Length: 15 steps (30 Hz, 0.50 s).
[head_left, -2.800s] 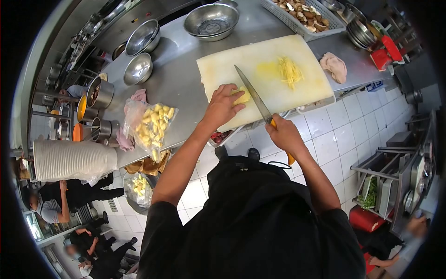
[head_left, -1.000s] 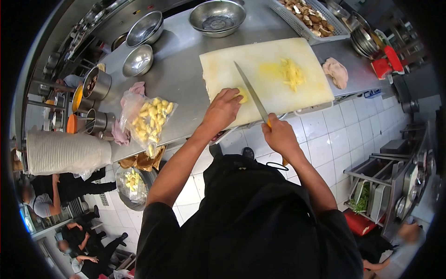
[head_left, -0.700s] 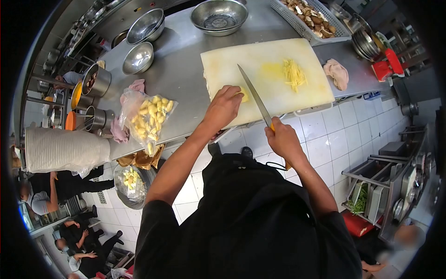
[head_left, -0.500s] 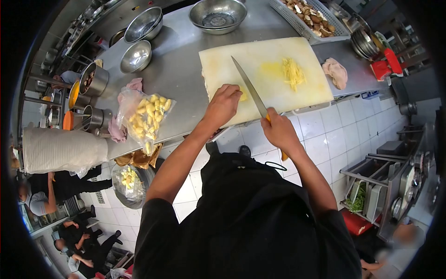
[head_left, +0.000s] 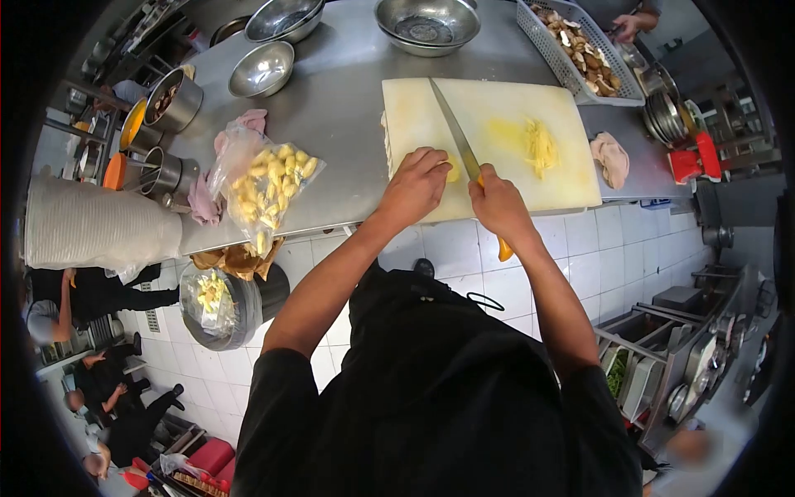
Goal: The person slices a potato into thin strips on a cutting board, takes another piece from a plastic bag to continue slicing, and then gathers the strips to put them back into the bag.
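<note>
My right hand (head_left: pixel 500 201) is closed round the yellow handle of a long knife (head_left: pixel 455 127), whose blade points away over the white cutting board (head_left: pixel 497 99). My left hand (head_left: pixel 416 184) rests with bent fingers at the board's left part, pressed on a small yellow piece (head_left: pixel 452 170) just left of the blade. A pile of thin yellow strips (head_left: pixel 541 149) lies on the right part of the board. To the left, a clear bag of peeled yellow pieces (head_left: pixel 267 186) lies on the steel table (head_left: pixel 344 124).
Metal bowls (head_left: pixel 262 69) stand beyond the board, with a basket of mushrooms (head_left: pixel 588 58) at the back right. A crumpled cloth (head_left: pixel 610 159) lies right of the board. Stacked white containers (head_left: pixel 99 219) are at the left; a co-worker's hand (head_left: pixel 634 25) shows top right.
The view has shifted, so the board and table sit a little further right and lower on the left side. Both hands keep their grips; a co-worker's hand now shows at top right.
</note>
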Each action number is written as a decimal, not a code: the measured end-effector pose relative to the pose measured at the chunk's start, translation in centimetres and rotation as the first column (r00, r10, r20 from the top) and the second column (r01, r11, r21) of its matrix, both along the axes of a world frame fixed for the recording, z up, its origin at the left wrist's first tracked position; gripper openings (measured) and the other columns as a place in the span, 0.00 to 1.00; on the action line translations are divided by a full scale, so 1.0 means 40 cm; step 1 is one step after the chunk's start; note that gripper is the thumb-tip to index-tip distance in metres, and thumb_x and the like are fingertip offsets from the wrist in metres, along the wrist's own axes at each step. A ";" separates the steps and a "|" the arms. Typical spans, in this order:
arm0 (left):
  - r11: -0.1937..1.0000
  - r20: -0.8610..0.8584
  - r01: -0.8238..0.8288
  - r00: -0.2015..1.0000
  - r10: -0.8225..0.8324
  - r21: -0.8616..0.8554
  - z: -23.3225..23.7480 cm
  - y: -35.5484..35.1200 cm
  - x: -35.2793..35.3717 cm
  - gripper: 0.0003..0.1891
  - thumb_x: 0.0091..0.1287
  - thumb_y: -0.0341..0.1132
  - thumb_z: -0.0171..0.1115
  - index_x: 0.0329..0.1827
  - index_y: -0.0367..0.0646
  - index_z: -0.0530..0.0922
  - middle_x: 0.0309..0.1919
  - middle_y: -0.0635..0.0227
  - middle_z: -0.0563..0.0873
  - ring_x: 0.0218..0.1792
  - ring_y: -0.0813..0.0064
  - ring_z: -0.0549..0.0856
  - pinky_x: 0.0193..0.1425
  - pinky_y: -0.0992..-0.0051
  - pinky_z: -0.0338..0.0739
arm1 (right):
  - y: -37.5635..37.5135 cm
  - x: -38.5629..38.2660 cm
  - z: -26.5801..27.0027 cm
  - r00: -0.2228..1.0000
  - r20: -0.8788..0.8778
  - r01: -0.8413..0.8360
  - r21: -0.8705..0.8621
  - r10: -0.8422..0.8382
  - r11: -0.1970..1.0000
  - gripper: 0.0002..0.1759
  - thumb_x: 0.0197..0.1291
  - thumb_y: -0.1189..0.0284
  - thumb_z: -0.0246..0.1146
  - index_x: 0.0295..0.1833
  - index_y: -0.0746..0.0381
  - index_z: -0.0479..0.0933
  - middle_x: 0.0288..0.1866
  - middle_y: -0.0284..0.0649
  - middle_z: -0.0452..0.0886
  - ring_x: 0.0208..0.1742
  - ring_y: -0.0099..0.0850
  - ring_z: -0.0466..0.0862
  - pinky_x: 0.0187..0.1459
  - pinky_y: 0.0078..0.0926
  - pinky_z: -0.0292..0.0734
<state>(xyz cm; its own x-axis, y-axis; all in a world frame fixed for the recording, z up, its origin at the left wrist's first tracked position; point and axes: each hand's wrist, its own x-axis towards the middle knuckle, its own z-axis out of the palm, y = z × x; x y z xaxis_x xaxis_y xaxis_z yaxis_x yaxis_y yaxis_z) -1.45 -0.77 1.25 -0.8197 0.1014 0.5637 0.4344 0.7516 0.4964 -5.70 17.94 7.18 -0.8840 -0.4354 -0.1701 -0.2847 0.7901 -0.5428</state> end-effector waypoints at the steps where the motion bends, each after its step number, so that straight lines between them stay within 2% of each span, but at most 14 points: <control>1: 1.000 -0.005 0.001 1.000 -0.001 0.001 0.002 0.000 -0.003 0.09 0.64 0.23 0.67 0.47 0.34 0.87 0.52 0.61 0.86 0.55 0.58 0.83 0.62 0.63 0.80 | -0.001 -0.003 0.000 1.000 0.009 0.000 -0.009 0.000 1.000 0.13 0.74 0.68 0.56 0.51 0.69 0.69 0.35 0.65 0.85 0.41 0.65 0.86 0.48 0.60 0.80; 6: 1.000 0.049 0.008 0.999 -0.008 -0.011 -0.007 0.004 -0.011 0.09 0.64 0.22 0.66 0.47 0.35 0.87 0.51 0.62 0.86 0.55 0.60 0.83 0.62 0.64 0.79 | -0.014 -0.006 0.008 0.999 0.050 0.013 -0.027 -0.011 1.000 0.13 0.74 0.68 0.56 0.51 0.68 0.69 0.36 0.65 0.85 0.41 0.64 0.86 0.48 0.59 0.80; 15: 1.000 0.078 0.010 0.997 -0.010 0.002 -0.005 0.001 -0.011 0.10 0.63 0.22 0.65 0.46 0.35 0.88 0.50 0.65 0.86 0.54 0.62 0.83 0.62 0.65 0.79 | -0.057 -0.036 -0.044 0.999 -0.010 -0.033 0.021 0.033 0.999 0.14 0.74 0.68 0.56 0.52 0.68 0.66 0.34 0.66 0.84 0.40 0.66 0.84 0.45 0.61 0.79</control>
<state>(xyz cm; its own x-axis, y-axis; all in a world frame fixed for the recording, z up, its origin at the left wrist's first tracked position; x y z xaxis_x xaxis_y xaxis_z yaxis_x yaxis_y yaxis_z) -1.89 -0.73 1.07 -0.8602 0.1087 0.4983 0.4015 0.7468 0.5302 -7.14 15.65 5.42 -0.8711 -0.4606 -0.1706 -0.3159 0.7913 -0.5235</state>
